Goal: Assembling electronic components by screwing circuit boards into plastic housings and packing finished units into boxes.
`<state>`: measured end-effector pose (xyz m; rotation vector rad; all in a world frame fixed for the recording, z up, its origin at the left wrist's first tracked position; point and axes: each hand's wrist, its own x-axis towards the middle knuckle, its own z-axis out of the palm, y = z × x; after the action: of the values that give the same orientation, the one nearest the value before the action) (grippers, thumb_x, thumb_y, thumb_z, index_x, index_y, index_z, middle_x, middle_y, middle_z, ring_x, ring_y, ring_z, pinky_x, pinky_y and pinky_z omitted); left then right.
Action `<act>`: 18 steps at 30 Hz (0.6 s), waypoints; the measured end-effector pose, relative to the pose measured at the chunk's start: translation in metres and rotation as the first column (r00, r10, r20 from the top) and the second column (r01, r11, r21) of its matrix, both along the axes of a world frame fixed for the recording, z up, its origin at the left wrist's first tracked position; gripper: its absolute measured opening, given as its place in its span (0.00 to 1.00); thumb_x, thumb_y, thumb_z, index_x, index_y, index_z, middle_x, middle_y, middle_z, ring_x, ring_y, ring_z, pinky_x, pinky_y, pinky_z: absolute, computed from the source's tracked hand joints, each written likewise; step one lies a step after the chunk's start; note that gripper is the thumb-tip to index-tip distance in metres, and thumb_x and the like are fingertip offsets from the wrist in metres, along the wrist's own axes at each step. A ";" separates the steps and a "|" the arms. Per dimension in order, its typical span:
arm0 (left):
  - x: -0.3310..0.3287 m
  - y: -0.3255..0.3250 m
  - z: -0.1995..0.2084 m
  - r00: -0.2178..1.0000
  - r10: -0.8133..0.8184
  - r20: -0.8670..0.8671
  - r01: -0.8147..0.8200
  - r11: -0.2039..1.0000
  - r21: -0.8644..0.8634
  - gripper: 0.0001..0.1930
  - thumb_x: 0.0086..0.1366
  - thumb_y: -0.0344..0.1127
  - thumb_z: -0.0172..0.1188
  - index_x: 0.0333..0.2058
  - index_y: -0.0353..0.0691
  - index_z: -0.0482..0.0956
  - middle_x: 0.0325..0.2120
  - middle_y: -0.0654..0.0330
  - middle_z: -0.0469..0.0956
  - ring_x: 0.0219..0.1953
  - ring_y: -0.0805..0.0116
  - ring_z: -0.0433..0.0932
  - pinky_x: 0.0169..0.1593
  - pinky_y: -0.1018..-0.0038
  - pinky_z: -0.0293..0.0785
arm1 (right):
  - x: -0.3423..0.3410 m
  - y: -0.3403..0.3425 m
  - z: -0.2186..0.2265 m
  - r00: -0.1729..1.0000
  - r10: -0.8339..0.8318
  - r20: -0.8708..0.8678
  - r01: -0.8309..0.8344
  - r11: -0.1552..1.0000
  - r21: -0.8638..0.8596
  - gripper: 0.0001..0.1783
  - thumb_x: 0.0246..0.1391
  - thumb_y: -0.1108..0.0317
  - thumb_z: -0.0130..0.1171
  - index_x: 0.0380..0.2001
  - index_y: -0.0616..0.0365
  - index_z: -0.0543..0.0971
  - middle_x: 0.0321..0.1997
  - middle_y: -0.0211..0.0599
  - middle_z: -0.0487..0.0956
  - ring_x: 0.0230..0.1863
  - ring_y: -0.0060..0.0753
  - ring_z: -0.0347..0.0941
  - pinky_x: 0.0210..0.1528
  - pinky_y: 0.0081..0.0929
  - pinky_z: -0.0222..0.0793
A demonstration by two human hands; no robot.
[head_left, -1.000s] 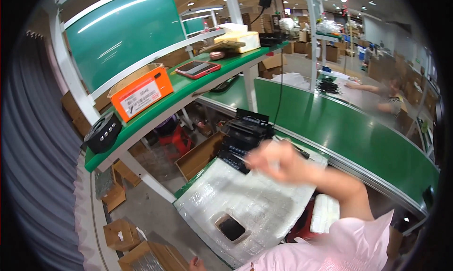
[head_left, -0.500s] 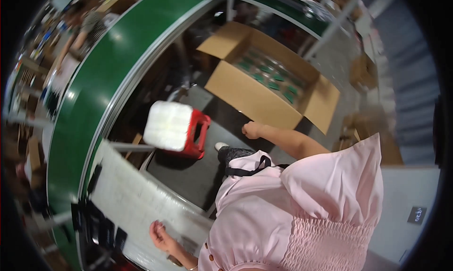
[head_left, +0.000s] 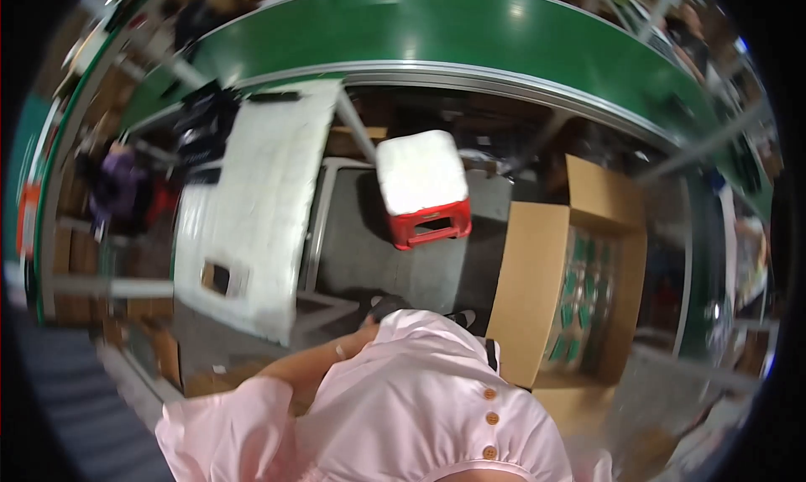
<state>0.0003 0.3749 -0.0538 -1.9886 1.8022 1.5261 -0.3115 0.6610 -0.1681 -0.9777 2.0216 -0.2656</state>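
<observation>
My left arm reaches in from the lower left, a bracelet on its wrist, and my left hand [head_left: 370,323] is at the front of my pink clothing. Its fingers are hidden, so whether it grips anything does not show. Out of sight is my right hand. Ahead of me stands a red stool [head_left: 431,224] with a white padded top. To the left lies a white-covered table [head_left: 260,171], bearing a small dark and tan item [head_left: 220,278]. An open cardboard box [head_left: 527,293] at my right holds clear packs with green pieces [head_left: 585,310].
A green conveyor belt [head_left: 470,28] with a metal edge curves across the far side. Black items [head_left: 206,129] sit by the far left corner of the white table. A purple bag-like thing [head_left: 122,184] is farther left. Metal posts stand at both sides.
My view has swung left: the belt now lies ahead and the box at my right. My left hand has left the white table for my waist; my right hand has gone out of view.
</observation>
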 end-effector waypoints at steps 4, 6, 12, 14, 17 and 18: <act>-0.096 -0.002 -0.003 0.933 -0.308 0.184 0.303 0.951 0.058 0.35 0.56 0.51 0.52 0.56 0.37 0.53 0.50 0.45 0.63 0.54 0.54 0.61 0.54 0.67 0.59 | -0.056 0.097 -0.049 0.810 -0.575 0.113 0.569 0.818 0.086 0.10 0.43 0.65 0.50 0.24 0.58 0.79 0.20 0.40 0.77 0.23 0.31 0.74 0.25 0.28 0.69; -0.107 -0.007 -0.002 0.800 -0.539 0.266 0.518 0.842 0.150 0.36 0.56 0.53 0.52 0.56 0.38 0.52 0.50 0.44 0.63 0.54 0.53 0.61 0.54 0.66 0.59 | -0.101 0.082 0.001 0.822 -0.548 -0.153 0.487 0.817 -0.309 0.15 0.47 0.60 0.50 0.19 0.62 0.75 0.14 0.39 0.73 0.15 0.31 0.68 0.19 0.30 0.65; -0.139 -0.074 -0.097 0.874 -0.486 0.031 0.478 0.868 0.133 0.29 0.56 0.52 0.52 0.50 0.37 0.65 0.44 0.46 0.71 0.49 0.57 0.69 0.51 0.71 0.63 | -0.165 0.011 0.021 0.676 -0.689 -0.259 0.688 0.717 -0.110 0.12 0.41 0.70 0.49 0.30 0.60 0.77 0.31 0.51 0.76 0.35 0.49 0.72 0.38 0.40 0.67; -0.201 -0.073 -0.093 0.716 -0.695 0.069 0.690 0.719 0.085 0.24 0.57 0.47 0.53 0.46 0.35 0.69 0.40 0.49 0.74 0.45 0.59 0.72 0.49 0.72 0.65 | -0.153 0.016 -0.011 0.622 -0.760 -0.188 0.772 0.635 -0.015 0.14 0.38 0.68 0.51 0.31 0.59 0.77 0.32 0.49 0.76 0.37 0.47 0.73 0.41 0.37 0.68; -0.297 -0.034 -0.069 0.555 -0.832 -0.017 0.823 0.546 0.156 0.19 0.57 0.42 0.53 0.42 0.33 0.71 0.37 0.50 0.75 0.41 0.60 0.74 0.46 0.73 0.67 | -0.131 0.055 -0.022 0.510 -0.848 -0.145 0.859 0.495 0.132 0.15 0.40 0.69 0.52 0.36 0.56 0.75 0.36 0.49 0.76 0.39 0.48 0.71 0.44 0.37 0.68; -0.314 -0.031 -0.058 0.512 -0.859 0.000 0.843 0.502 0.195 0.19 0.57 0.42 0.53 0.42 0.33 0.71 0.37 0.50 0.75 0.41 0.60 0.74 0.46 0.73 0.67 | -0.111 0.057 -0.029 0.440 -0.887 -0.138 0.892 0.414 0.180 0.15 0.41 0.69 0.52 0.37 0.56 0.75 0.37 0.49 0.75 0.41 0.49 0.71 0.44 0.37 0.67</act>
<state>-0.3136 0.3435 -0.1113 -0.7558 2.0156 1.1209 -0.4223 0.7183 -0.1975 0.3818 2.3541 -0.5696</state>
